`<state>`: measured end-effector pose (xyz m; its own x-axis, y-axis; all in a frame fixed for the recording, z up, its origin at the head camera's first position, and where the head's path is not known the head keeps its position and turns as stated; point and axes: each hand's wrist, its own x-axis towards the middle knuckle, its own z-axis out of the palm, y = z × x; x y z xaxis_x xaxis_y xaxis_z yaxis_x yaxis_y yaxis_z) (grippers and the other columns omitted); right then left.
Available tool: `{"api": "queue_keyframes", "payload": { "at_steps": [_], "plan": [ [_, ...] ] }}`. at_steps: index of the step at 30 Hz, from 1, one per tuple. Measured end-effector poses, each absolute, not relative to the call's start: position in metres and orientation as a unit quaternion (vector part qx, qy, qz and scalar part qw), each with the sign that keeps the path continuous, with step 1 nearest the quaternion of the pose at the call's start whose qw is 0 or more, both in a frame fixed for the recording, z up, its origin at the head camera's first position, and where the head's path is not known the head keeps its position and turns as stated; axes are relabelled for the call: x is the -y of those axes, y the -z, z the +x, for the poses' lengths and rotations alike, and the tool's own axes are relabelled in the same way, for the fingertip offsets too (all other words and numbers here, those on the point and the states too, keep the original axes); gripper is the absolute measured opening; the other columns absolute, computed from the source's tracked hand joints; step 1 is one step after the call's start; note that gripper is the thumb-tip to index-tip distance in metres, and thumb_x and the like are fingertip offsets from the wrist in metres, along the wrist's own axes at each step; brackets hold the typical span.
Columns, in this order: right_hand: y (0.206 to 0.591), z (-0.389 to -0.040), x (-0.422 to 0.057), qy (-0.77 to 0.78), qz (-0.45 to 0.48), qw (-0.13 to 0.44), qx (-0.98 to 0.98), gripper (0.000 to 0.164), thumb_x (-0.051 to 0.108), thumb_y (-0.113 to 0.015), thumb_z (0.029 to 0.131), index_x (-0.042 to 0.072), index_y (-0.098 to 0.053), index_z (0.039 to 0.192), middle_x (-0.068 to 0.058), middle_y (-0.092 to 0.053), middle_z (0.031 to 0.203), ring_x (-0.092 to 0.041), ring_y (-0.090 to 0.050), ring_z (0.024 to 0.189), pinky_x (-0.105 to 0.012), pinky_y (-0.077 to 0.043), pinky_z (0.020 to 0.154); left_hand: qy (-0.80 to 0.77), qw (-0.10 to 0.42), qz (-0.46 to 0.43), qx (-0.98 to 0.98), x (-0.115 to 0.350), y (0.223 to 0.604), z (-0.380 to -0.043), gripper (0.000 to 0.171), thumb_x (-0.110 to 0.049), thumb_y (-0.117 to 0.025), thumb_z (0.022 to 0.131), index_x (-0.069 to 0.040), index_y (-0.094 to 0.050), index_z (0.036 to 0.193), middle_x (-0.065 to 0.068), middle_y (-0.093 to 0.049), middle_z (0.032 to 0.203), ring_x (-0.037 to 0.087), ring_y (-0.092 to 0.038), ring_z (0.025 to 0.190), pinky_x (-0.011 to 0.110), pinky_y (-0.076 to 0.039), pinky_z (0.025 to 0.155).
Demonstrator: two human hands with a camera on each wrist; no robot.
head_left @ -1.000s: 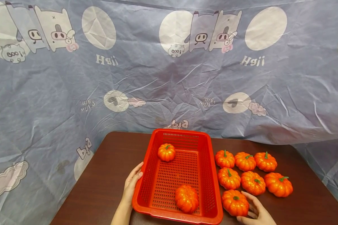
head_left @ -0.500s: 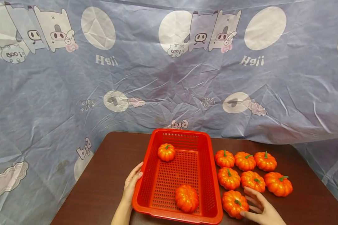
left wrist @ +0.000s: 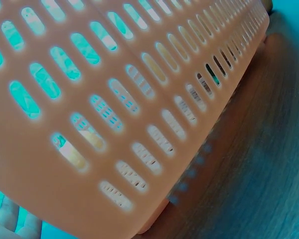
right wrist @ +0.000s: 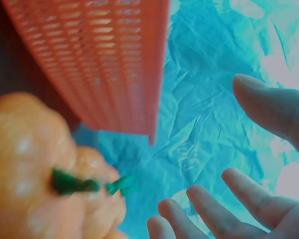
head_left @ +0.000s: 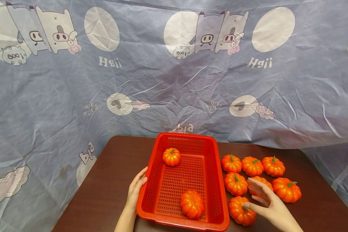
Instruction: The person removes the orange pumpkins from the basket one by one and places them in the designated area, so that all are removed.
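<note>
My left hand (head_left: 135,190) holds the left rim of a red plastic basket (head_left: 179,221), thumb and fingertips at its edge. Its fingers (left wrist: 7,211) show beside the slotted wall in the left wrist view. Two small orange pumpkins lie inside, one far left (head_left: 171,157) and one near right (head_left: 192,205). To the right of the basket, my right hand (head_left: 268,204) hovers with fingers spread, holding nothing. Its thumb overlaps the nearest pumpkin (head_left: 239,212), and its fingers partly hide the middle pumpkin (head_left: 266,181). The right wrist view has a green-stemmed pumpkin (right wrist: 25,149) left of the hand.
Several more pumpkins stand in rows right of the basket, among them a back one (head_left: 231,164), a middle-row one (head_left: 236,184) and a right-hand one (head_left: 287,190). Everything rests on a dark brown table (head_left: 104,190). A blue-grey printed cloth (head_left: 150,80) hangs behind.
My right hand has let go of the nearest pumpkin and moved up and slightly right, over the pumpkins. That pumpkin has turned a little where it sits. The left hand and basket stay put.
</note>
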<state>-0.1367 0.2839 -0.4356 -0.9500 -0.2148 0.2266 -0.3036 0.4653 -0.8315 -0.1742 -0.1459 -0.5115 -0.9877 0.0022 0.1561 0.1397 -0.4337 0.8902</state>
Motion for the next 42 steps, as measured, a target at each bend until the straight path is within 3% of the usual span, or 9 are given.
{"api": "queue_keyframes", "payload": {
  "at_steps": [8, 13, 20, 27, 35, 42],
  "plan": [
    [0.417, -0.145, -0.264, -0.517, 0.172, 0.016, 0.838, 0.066, 0.011, -0.072, 0.082, 0.014, -0.039, 0.139, 0.008, -0.045, 0.134, 0.004, -0.045, 0.118, -0.02, -0.047, 0.085, 0.844, 0.04, -0.065, 0.531, 0.146, 0.513, -0.175, 0.047, -0.011, -0.042, 0.098, 0.001, -0.033, 0.143, 0.001, -0.052, 0.129, 0.018, -0.055, 0.107, 0.033, -0.049, 0.087],
    [0.409, -0.147, -0.249, -0.515, 0.198, 0.021, 0.834, 0.064, 0.01, -0.072, 0.082, 0.016, -0.041, 0.138, 0.008, -0.048, 0.132, 0.001, -0.046, 0.118, -0.022, -0.047, 0.086, 0.843, 0.042, -0.059, 0.533, 0.146, 0.513, -0.176, 0.047, -0.011, -0.042, 0.098, 0.001, -0.033, 0.143, 0.001, -0.052, 0.13, 0.017, -0.055, 0.108, 0.033, -0.049, 0.087],
    [0.406, -0.152, -0.228, -0.547, 0.243, -0.004, 0.801, 0.063, 0.004, -0.072, 0.081, 0.012, -0.043, 0.136, -0.014, -0.048, 0.133, -0.014, -0.05, 0.118, -0.026, -0.048, 0.088, 0.846, 0.034, -0.059, 0.528, 0.146, 0.511, -0.174, 0.048, -0.011, -0.042, 0.098, 0.001, -0.032, 0.143, 0.003, -0.051, 0.131, 0.019, -0.055, 0.109, 0.034, -0.049, 0.088],
    [0.41, -0.153, -0.21, -0.55, 0.27, -0.021, 0.79, 0.061, 0.006, -0.071, 0.082, 0.012, -0.044, 0.136, -0.008, -0.049, 0.132, -0.012, -0.05, 0.116, -0.027, -0.048, 0.088, 0.852, 0.026, -0.07, 0.519, 0.146, 0.505, -0.172, 0.048, -0.009, -0.041, 0.099, 0.002, -0.03, 0.144, 0.005, -0.049, 0.133, 0.02, -0.055, 0.11, 0.036, -0.048, 0.089],
    [0.421, -0.155, -0.189, -0.56, 0.277, -0.048, 0.779, 0.061, 0.014, -0.074, 0.081, 0.015, -0.045, 0.135, -0.01, -0.049, 0.133, -0.016, -0.049, 0.119, -0.028, -0.046, 0.091, 0.845, 0.033, -0.062, 0.53, 0.146, 0.509, -0.174, 0.047, -0.012, -0.043, 0.098, 0.0, -0.033, 0.143, 0.003, -0.05, 0.132, 0.02, -0.055, 0.109, 0.035, -0.049, 0.088],
    [0.43, -0.154, -0.173, -0.569, 0.284, -0.055, 0.769, 0.06, 0.01, -0.075, 0.079, 0.014, -0.048, 0.132, -0.011, -0.05, 0.13, -0.013, -0.05, 0.117, -0.03, -0.047, 0.09, 0.843, 0.038, -0.061, 0.534, 0.146, 0.514, -0.176, 0.048, -0.012, -0.042, 0.098, 0.001, -0.032, 0.143, 0.001, -0.051, 0.132, 0.019, -0.055, 0.109, 0.034, -0.049, 0.088]
  ]
}}
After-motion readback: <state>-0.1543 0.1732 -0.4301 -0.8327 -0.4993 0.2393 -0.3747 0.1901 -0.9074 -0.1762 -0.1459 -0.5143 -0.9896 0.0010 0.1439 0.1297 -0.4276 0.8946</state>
